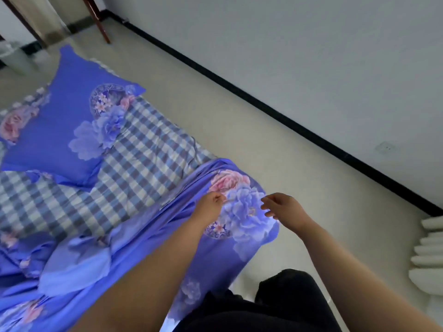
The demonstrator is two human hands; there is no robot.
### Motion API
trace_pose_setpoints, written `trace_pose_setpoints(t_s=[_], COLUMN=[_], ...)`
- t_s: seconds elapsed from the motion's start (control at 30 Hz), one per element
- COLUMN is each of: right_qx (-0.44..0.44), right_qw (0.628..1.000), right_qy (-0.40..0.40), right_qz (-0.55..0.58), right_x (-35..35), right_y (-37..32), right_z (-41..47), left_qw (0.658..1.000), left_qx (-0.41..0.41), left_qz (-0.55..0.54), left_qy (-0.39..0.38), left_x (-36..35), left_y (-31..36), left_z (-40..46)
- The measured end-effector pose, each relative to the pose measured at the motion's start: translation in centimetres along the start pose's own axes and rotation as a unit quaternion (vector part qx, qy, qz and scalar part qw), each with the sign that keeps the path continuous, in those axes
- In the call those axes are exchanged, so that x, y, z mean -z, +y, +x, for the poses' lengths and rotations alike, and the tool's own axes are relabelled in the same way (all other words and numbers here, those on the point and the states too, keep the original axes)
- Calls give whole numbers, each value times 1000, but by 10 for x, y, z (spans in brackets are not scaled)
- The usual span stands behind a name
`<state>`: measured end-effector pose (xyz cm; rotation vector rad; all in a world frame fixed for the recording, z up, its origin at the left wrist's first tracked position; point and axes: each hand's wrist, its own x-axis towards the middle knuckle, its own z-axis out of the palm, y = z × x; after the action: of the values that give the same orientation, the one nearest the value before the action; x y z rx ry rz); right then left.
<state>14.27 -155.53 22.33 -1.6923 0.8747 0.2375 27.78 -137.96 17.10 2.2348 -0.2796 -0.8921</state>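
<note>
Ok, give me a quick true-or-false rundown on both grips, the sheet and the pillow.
The left grip pinches the blue floral sheet: true.
The right grip holds the sheet too: false; its fingers are loose and hold nothing.
The pillow lies on the floor: false; it rests on the checked bedding.
The checked bedding is partly uncovered: true.

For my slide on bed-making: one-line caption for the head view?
Left hand pinches the blue floral sheet near its corner; right hand hovers open beside it, checked bedding behind.
</note>
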Motion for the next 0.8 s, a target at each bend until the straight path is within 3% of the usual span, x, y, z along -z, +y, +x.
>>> trace_pose_setpoints(t_s=[0.13, 0.3, 0.43, 0.57, 0.8], right_qx=[3, 29, 51, 58, 81], right_qw=[1000, 994, 987, 983, 963], right_qy=[-10, -80, -110, -146, -226], right_qz=[3, -71, -102, -94, -126], right_x=[77, 178, 239, 252, 197], right_y=[-29, -83, -144, -200, -313], right_z=[86, 206, 276, 346, 477], left_qw=[1000, 989, 984, 973, 936], left_qx=[1, 48, 77, 79, 120], left_qz=[0, -111, -137, -185, -253], left_qy=[11, 82, 84, 116, 211], left_x=[-26, -64, -77, -52, 44], left_y=[81, 171, 232, 271, 267], left_z=[88, 181, 236, 296, 422])
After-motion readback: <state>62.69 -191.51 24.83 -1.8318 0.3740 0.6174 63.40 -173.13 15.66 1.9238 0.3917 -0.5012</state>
